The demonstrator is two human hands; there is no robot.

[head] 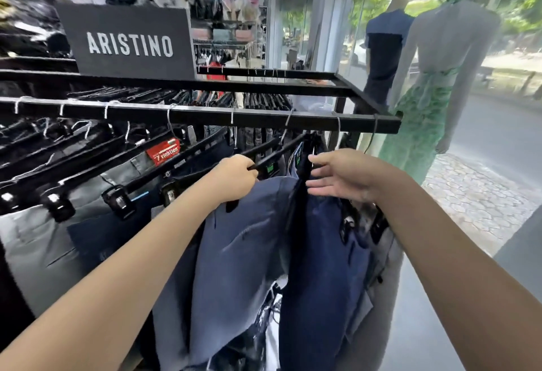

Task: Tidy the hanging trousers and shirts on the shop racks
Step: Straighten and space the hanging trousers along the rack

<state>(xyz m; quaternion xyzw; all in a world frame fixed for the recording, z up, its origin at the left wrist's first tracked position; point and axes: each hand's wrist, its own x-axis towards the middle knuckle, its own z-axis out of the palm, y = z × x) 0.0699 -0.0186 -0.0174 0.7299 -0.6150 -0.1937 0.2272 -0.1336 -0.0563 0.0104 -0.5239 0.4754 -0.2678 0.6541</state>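
Observation:
Trousers hang from black clip hangers on a black metal rack rail. My left hand grips the black hanger bar of a slate-blue pair of trousers. My right hand is beside it, fingers straight and spread, touching the top of a dark navy pair that hangs just right of the slate-blue pair. Further left on the rail hang grey trousers and other dark pairs, one with a red tag.
A black sign reading ARISTINO stands on the rack's upper frame. Two mannequins, one in a green dress, one in navy, stand at the shop window to the right. Grey floor lies right of the rack.

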